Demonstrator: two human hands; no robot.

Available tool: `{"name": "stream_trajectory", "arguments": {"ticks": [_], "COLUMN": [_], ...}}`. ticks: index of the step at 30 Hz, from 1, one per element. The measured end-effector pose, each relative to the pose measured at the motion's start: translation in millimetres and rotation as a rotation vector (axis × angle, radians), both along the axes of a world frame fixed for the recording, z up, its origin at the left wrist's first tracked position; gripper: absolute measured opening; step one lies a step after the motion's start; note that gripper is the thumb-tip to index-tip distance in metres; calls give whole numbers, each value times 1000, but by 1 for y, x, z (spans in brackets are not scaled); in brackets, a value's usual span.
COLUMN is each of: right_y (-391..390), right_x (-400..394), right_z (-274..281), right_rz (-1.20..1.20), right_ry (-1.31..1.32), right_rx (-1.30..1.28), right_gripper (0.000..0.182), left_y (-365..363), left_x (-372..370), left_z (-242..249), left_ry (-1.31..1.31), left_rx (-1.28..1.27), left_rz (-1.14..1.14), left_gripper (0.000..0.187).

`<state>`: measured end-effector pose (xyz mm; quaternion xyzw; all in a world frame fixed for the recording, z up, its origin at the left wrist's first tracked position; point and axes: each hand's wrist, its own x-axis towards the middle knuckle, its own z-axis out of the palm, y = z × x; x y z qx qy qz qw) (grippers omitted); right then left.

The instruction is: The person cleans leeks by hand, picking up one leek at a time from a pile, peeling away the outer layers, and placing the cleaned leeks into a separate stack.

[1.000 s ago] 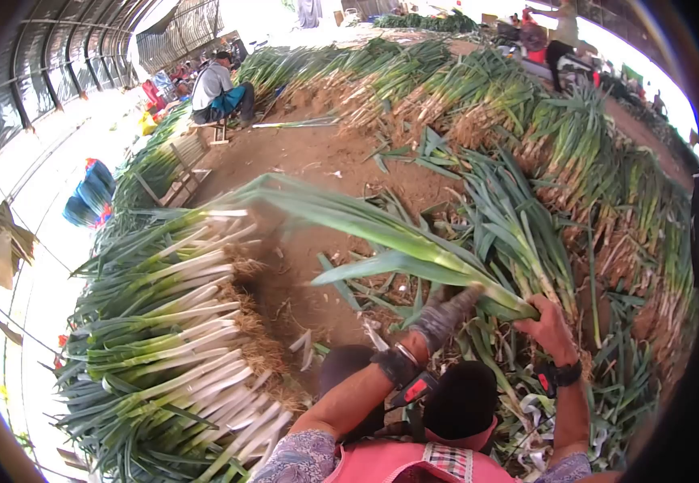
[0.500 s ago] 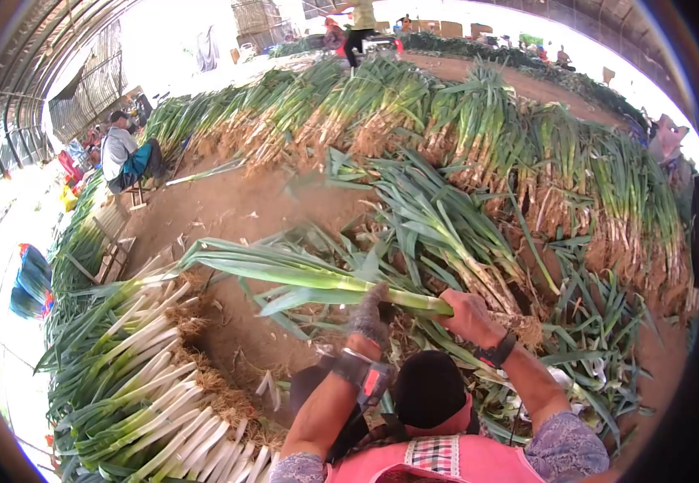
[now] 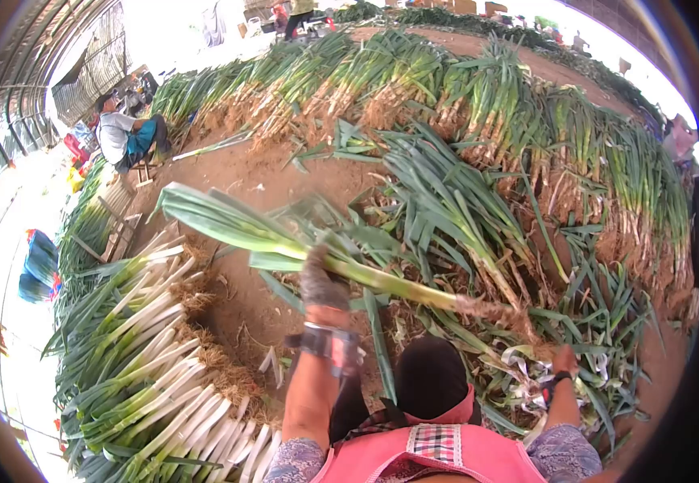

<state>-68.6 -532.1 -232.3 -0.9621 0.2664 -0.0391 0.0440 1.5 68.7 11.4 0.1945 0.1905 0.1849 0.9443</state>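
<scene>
My left hand, in a dark grey glove, is closed around the stalk of a large leek. The leek slants across in front of me, its broad green leaves to the upper left and its root end to the lower right. My bare right hand is away from the stalk, low at the right, beside stripped leek leaves on the ground. Its fingers are partly hidden, so whether it holds a leaf cannot be made out. A heap of untrimmed leeks lies just beyond the held one.
Cleaned leeks with white stalks lie in a curved row at my left. A long bank of soil-covered leeks arcs across the back and right. A seated person is at the far left, near a small wooden stool.
My right hand has let go of the leek's stalk and moved down and right. The leek's leafy end has risen to the left, still in my left hand.
</scene>
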Motion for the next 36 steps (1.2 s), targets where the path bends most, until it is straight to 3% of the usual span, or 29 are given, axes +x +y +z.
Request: {"name": "stream_trajectory", "arguments": {"ticks": [1,3,4,5,6,7,8,10,13,14,15,17,18,21,24,27,36], "right_y": [-15,-45,-65,-91,-47,-44,20,94,219,254,287,338,357,385,392,392,376], "right_x": [-9,-13,-4,2,11,24,32,49,56,61,67,86,94,115,112,111,106], "right_z": [11,31,16,7,70,87,135,191,262,274,271,273,275,273,277,278,270], "right_rz": [44,156,6,91,63,113,105,265,751,906,914,1178,1240,1282,1269,1324,1450], "right_ry": [-59,-62,-141,-362,-337,-419,-646,-811,-855,-867,-804,-827,-853,-786,-532,-520,-524], "right_rx": [63,293,147,271,417,530,544,683,242,120,47,-210,-223,-306,-369,-483,-316], "right_gripper": [29,43,43,35,33,36,35,33,39,41,43,43,41,36,35,32,34], "left_y": [11,21,18,13,8,3,-3,-12,-25,-28,-27,-41,-43,-51,-50,-41,-36], "left_x": [2,-2,-3,-2,-2,-7,-9,-5,-6,-3,-2,4,8,2,-1,1,-9], "left_z": [-1,-15,-18,-17,-18,-20,-18,-14,-12,-21,-26,-31,-42,-39,-32,-42,-13], "left_ry": [40,-71,-71,-55,-37,-38,3,31,57,-42,-21,-21,-16,2,97,109,231], "left_rx": [-13,59,40,12,-17,-36,-24,7,8,92,36,3,27,32,20,87,294], "left_rz": [91,-17,-60,-102,-139,-171,-147,-150,-163,-195,-332,-276,-286,-397,-408,-408,-454], "left_gripper": [21,23,23,23,24,25,26,27,28,27,26,29,31,29,28,25,23]}}
